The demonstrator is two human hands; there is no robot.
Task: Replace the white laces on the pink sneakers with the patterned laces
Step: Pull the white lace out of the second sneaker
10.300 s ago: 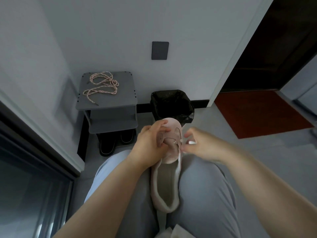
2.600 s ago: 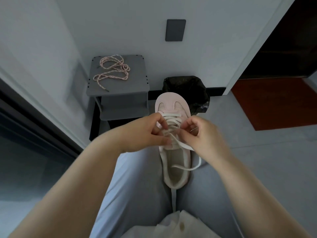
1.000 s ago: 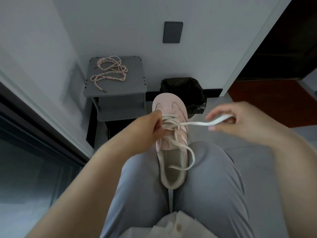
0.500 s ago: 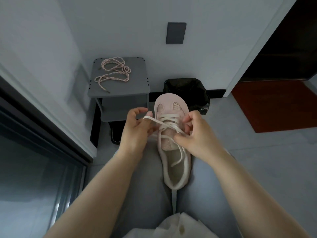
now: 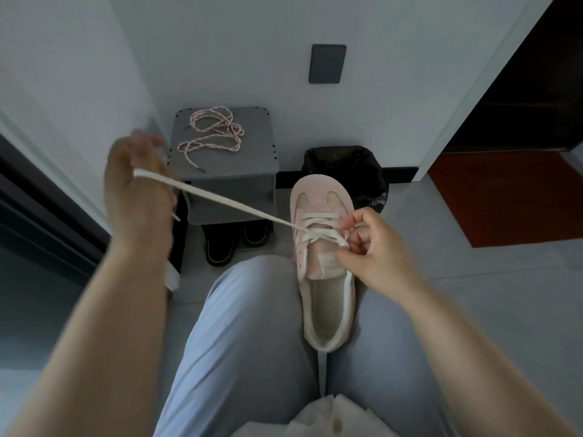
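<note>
Unlacing seems the step in hand: soft pink sneaker (image 5: 321, 272) wedged toe-outward between the thighs, left hand (image 5: 135, 184) gripping the flat white lace (image 5: 220, 200) drawn taut sideways, right hand (image 5: 375, 250) pinching a crossing where the next eyelet likely needs freeing, round speckled patterned laces (image 5: 211, 134) coiled on the grey stool (image 5: 252, 159).

Pink sneaker (image 5: 318, 200), white lace (image 5: 227, 201)

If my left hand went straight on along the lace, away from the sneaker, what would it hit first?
Probably the white wall left of the grey shelf. The left hand holds the white lace taut toward it, with nothing visible between, though depth is unclear.
</note>
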